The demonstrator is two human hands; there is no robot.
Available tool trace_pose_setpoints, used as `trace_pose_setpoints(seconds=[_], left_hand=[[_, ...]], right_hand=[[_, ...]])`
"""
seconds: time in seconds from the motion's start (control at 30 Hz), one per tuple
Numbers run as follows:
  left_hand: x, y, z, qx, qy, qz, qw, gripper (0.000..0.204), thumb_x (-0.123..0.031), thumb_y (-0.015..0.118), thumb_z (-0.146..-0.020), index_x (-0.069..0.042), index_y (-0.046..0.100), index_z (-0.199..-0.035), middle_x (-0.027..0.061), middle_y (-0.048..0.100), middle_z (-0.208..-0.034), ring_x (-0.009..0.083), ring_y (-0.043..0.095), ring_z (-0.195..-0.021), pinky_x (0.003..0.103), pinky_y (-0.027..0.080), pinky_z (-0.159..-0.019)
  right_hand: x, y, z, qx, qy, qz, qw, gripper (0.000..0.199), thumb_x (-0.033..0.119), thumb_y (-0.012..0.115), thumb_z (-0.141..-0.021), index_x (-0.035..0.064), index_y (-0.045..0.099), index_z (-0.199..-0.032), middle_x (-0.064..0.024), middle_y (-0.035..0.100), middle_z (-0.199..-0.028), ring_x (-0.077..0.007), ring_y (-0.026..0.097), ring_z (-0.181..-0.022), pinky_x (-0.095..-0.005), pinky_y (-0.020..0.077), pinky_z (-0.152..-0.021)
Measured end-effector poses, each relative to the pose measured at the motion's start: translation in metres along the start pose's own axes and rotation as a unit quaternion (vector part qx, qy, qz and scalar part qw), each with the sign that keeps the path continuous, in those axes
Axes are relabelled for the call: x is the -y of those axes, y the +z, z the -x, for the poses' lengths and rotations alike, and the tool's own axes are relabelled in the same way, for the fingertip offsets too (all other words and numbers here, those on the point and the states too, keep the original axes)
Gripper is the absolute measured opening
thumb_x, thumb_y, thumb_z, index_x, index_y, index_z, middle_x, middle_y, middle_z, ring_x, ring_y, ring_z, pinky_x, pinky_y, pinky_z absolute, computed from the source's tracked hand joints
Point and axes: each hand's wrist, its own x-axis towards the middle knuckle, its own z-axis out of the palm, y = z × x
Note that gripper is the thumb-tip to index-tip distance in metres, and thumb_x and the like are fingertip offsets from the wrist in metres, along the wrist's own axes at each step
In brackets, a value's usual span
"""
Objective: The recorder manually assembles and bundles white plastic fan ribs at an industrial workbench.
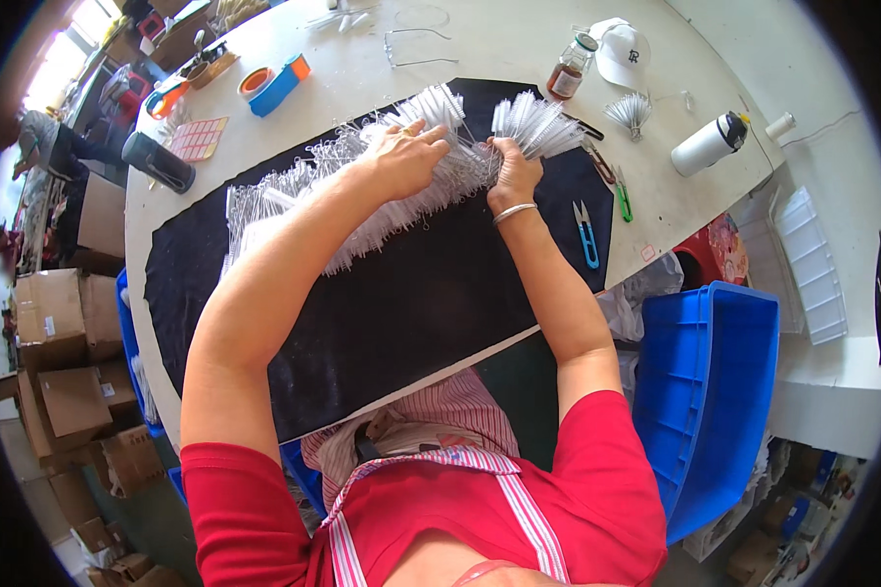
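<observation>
A long heap of small white-bristled wire brushes (294, 201) lies across a black cloth (411, 303) on the table. Flat on the heap's right end rests my left hand (406, 161), its fingers stretched out over the bristles. My right hand (515, 178) is closed around the wire stems of a fanned bunch of the same brushes (538, 127), whose bristle ends point up and to the right. The wire loops of both groups meet between my two hands. A metal bangle circles my right wrist.
Right of the bunch lie blue-handled snips (586, 240) and green-handled snips (623, 196). Farther back are a jar (570, 70), a white cap (621, 54), a small brush bunch (630, 112) and a white bottle (707, 147). Tape dispensers (274, 86) stand far left; a blue crate (710, 391) sits beside the table.
</observation>
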Motion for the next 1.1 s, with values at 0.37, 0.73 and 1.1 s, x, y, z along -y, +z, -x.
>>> trace_pose_setpoints(seconds=[0.37, 0.73, 1.1], left_hand=[[-0.014, 0.006, -0.011, -0.012, 0.020, 0.009, 1.000, 0.070, 0.003, 0.054, -0.070, -0.005, 0.036, -0.137, 0.0109, 0.034, -0.146, 0.0216, 0.022, -0.140, 0.048, 0.013, -0.114], [-0.018, 0.002, -0.010, 0.132, -0.043, -0.021, 0.990, 0.065, -0.011, 0.049, -0.076, -0.024, 0.039, -0.138, 0.0061, 0.025, -0.151, 0.0204, 0.020, -0.140, 0.046, 0.017, -0.113], [-0.015, -0.003, -0.010, 0.171, -0.046, -0.026, 0.984, 0.068, -0.010, 0.052, -0.073, -0.024, 0.038, -0.138, 0.0055, 0.022, -0.151, 0.0224, 0.020, -0.140, 0.049, 0.017, -0.113]], right_hand=[[0.014, 0.008, 0.014, 0.140, -0.032, 0.115, 0.983, 0.040, -0.006, 0.067, -0.069, -0.0016, 0.056, -0.107, -0.0053, 0.062, -0.095, -0.0151, 0.060, -0.080, -0.0276, 0.0483, -0.073], [-0.007, -0.018, 0.005, -0.090, 0.032, -0.064, 0.993, 0.009, 0.006, 0.064, -0.071, -0.0018, 0.060, -0.074, -0.0124, 0.062, -0.073, -0.0234, 0.061, -0.067, -0.0357, 0.0519, -0.067], [0.055, -0.072, -0.016, -0.036, 0.061, 0.133, 0.989, 0.026, 0.005, 0.073, -0.072, 0.0016, 0.057, -0.092, -0.0071, 0.060, -0.077, -0.0177, 0.058, -0.055, -0.0338, 0.0519, -0.047]])
